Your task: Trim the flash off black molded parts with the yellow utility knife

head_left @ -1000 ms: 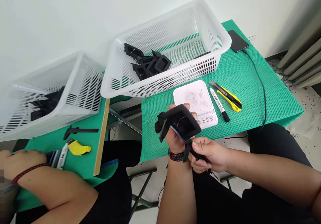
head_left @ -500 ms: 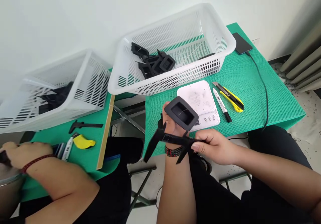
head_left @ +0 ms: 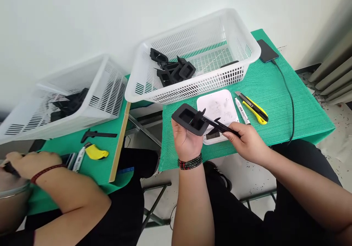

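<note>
My left hand (head_left: 187,143) holds a black rectangular frame-like part (head_left: 178,115) from below, its recessed side facing up. The fingers under the part are mostly hidden. Pinched in my right hand (head_left: 244,139) is a black caliper (head_left: 213,123), whose jaw end reaches into the part's recess. Behind both hands lies a white scale (head_left: 217,104) with dark smudges on its plate; its display is partly covered by the caliper. Right of the scale are a white marker (head_left: 240,108) and a yellow utility knife (head_left: 254,108).
A white basket (head_left: 203,82) with several black parts (head_left: 172,69) stands behind the scale. At the right lies a cabled phone (head_left: 266,50). On the left are another basket (head_left: 96,88), a second caliper (head_left: 100,134), a yellow tool (head_left: 96,152) and another person's arm (head_left: 74,187).
The caliper has turned and moved up, its jaws now in the part's recess. The part has shifted left and tilted, with my left palm now showing under it. My right hand has risen slightly.
</note>
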Tool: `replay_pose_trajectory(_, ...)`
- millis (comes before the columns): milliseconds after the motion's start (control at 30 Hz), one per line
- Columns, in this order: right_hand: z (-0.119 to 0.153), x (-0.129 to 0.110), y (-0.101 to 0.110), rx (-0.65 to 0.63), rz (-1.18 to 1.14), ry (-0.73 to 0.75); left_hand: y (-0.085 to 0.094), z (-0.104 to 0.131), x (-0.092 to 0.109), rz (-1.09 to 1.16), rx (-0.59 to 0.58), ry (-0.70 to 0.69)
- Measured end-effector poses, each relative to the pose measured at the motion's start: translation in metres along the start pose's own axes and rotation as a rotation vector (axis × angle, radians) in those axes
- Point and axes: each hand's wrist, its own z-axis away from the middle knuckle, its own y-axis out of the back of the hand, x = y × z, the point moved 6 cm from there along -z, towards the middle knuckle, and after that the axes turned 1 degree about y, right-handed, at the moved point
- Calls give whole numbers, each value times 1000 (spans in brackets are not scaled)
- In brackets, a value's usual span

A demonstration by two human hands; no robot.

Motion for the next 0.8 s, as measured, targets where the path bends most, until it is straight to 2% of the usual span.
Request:
replay_pose_trajectory(200,0,-4,-2,-55,-28,41,1,-1,1,-24,-3,-41)
replay_pose_trajectory(367,0,-5,-4,-99,-93,18,4,-3,3,-47,9,-64)
replay_pose_trajectory(600,-1,-4,-3,-97,-127,16,5,-4,3,-67,-3,-67)
replay_pose_trajectory(800,-1,2,-4,-80,-125,-41,5,-5,2,-53,18,-45)
